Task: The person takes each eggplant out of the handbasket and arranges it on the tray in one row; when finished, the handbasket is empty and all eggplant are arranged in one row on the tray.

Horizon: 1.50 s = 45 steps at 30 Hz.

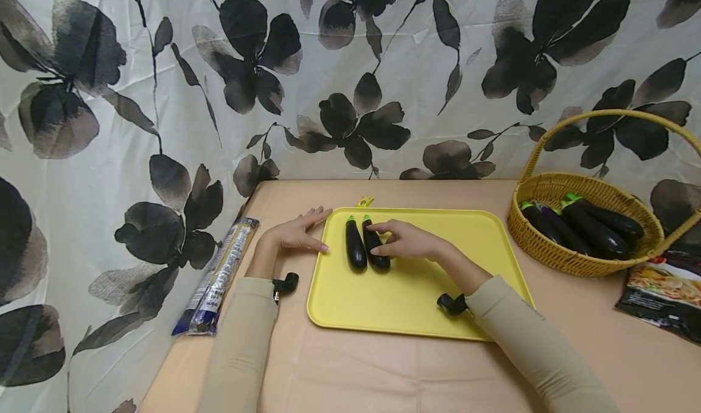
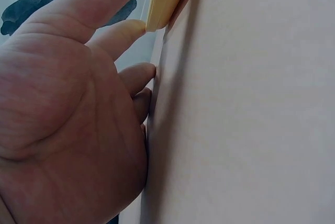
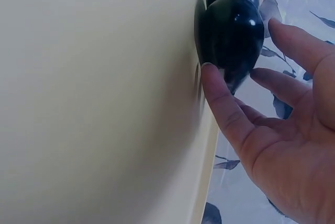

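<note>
Two dark eggplants lie side by side on a yellow tray (image 1: 427,303), green stem ends pointing away. The right hand (image 1: 413,241) reaches over the right eggplant (image 1: 372,242). In the right wrist view, its fingertips touch that eggplant (image 3: 233,33) near the tray surface, with the fingers extended and the thumb held apart. Beside it, nearly touching, lies the left eggplant (image 1: 355,249). At the tray's left edge the left hand (image 1: 296,230) rests on the table with fingers straight. Its thumb and a finger touch the tray rim (image 2: 165,4) in the left wrist view.
A wicker basket (image 1: 547,258) with several eggplants stands to the right of the tray. A food packet (image 1: 665,294) lies next to it. Long plastic packages (image 1: 219,279) lie at the table's left edge. A small yellow item (image 1: 365,201) sits behind the tray.
</note>
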{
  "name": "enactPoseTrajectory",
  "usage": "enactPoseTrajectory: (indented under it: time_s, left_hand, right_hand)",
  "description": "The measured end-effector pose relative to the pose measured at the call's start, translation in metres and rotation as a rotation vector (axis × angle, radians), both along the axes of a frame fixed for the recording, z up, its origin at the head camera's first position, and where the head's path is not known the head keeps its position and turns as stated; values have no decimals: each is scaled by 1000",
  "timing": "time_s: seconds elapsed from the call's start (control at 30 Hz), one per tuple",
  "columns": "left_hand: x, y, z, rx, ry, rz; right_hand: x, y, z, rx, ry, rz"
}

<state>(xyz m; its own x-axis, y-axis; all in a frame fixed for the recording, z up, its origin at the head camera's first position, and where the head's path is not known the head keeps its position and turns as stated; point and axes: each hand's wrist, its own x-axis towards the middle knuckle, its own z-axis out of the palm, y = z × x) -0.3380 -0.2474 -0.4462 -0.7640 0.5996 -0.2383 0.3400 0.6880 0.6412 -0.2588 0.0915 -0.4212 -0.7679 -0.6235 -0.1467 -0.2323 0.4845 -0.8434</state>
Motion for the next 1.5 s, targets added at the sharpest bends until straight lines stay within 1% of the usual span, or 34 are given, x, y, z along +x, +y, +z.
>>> enactPoseTrajectory:
  time_s: [0.1,0.3,0.5,0.67,0.83,1.07,1.2,1.33,1.5]
  left_hand:
    - [-1,0,1,1,-6,0]
    - [-2,0,2,-3,-23,7]
    - [-3,-1,2,-2,-25,7]
    - [-3,0,2,1,-35,19]
    - [-3,0,2,-2,-43,29]
    - [-2,0,3,-3,-41,25]
    - [-1,0,4,-5,-45,28]
    - [-1,0,4,-5,-47,30]
    - [0,0,4,-11,-41,29]
  right_hand:
    - [2,-2,2,-3,-14,2]
    - [1,-3,3,20,9,2]
    - [1,-5,4,17,0,15]
    - [1,-7,4,36,18,5]
    - [2,-8,5,51,10,-10]
    - [0,-5,2,46,8,-9]
    - [2,-1,4,52,13,-11]
    - [7,4,9,62,55,-14]
    - [18,16,22,77,193,-38]
